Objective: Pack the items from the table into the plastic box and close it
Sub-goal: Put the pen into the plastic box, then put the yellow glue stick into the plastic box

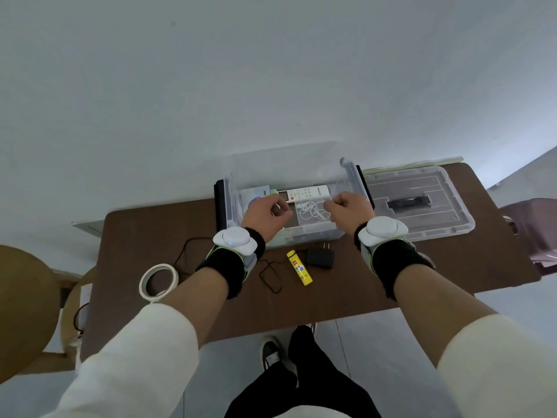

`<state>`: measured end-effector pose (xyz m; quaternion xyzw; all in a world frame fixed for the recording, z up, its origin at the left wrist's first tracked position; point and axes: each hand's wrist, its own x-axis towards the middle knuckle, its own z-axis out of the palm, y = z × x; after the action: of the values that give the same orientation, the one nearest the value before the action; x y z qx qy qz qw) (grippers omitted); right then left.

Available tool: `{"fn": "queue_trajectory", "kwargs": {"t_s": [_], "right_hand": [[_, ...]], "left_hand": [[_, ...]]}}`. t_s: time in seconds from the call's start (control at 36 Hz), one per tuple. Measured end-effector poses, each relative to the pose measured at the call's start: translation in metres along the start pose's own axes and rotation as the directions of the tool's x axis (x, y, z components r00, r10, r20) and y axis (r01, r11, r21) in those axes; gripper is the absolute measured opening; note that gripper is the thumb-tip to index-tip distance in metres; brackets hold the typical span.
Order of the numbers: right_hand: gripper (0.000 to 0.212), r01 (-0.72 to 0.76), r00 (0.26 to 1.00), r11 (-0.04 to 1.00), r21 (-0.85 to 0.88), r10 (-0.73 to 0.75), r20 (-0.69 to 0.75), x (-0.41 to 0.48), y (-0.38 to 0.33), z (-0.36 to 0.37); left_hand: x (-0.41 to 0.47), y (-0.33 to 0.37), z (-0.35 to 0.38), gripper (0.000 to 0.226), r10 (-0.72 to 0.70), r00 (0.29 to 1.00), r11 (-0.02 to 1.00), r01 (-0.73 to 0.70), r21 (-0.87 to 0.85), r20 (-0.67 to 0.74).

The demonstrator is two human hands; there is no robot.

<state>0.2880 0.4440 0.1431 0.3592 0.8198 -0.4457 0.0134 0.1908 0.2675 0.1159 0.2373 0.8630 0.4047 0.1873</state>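
Together the left hand [265, 215] and right hand [349, 210] hover, fingers curled, over the clear plastic box [310, 235] at the brown table's [150, 230] far edge. They flank the coiled white earphone cable [313, 210] inside; whether either pinches it, I cannot tell.

Desk [452, 267]: brown top, rounded corners, far edge against a white wall [271, 70].
Wooden chair [24, 312]: beside the desk's left edge.
Mauve object [533, 233]: beyond the right edge; I cannot tell what it is.
Shoe [271, 352]: mine, on pale floor [391, 357] below the near edge.
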Motion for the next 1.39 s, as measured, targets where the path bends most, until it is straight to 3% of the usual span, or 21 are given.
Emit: {"fn": "queue_trajectory", "kwargs": {"t_s": [0.19, 0.72, 0.86, 1.06, 1.25, 1.39], "right_hand": [[0.019, -0.025, 1.0, 0.995, 0.096, 0.024, 0.015, -0.029, 0.005, 0.015], [0.024, -0.096, 0.992, 0.995, 0.015, 0.095, 0.086, -0.053, 0.035, 0.054], [0.016, -0.128, 0.984, 0.992, 0.012, 0.125, 0.127, -0.048, 0.046, 0.066], [0.013, -0.156, 0.97, 0.988, -0.013, 0.156, 0.186, -0.037, 0.062, 0.078], [0.014, -0.227, 0.934, 0.973, -0.044, 0.231, 0.273, -0.031, 0.084, 0.087], [0.026, -0.223, 0.926, 0.97, -0.094, 0.241, 0.291, -0.024, 0.096, 0.096]], "left_hand": [[-0.023, -0.005, -0.005, 0.01, 0.009, 1.0, 1.0, -0.009, 0.016, -0.027], [-0.054, -0.019, 0.014, 0.009, 0.052, 0.997, 0.993, -0.058, 0.101, 0.063], [-0.06, -0.029, 0.029, 0.012, 0.056, 0.974, 0.988, -0.085, 0.126, 0.217], [-0.064, -0.056, 0.055, 0.022, -0.104, 0.964, 0.994, 0.091, 0.064, 0.244], [-0.06, -0.072, 0.065, 0.026, -0.192, 0.946, 0.981, 0.176, 0.084, 0.262], [-0.056, -0.076, 0.076, 0.026, -0.253, 0.93, 0.967, 0.243, 0.072, 0.267]]}}
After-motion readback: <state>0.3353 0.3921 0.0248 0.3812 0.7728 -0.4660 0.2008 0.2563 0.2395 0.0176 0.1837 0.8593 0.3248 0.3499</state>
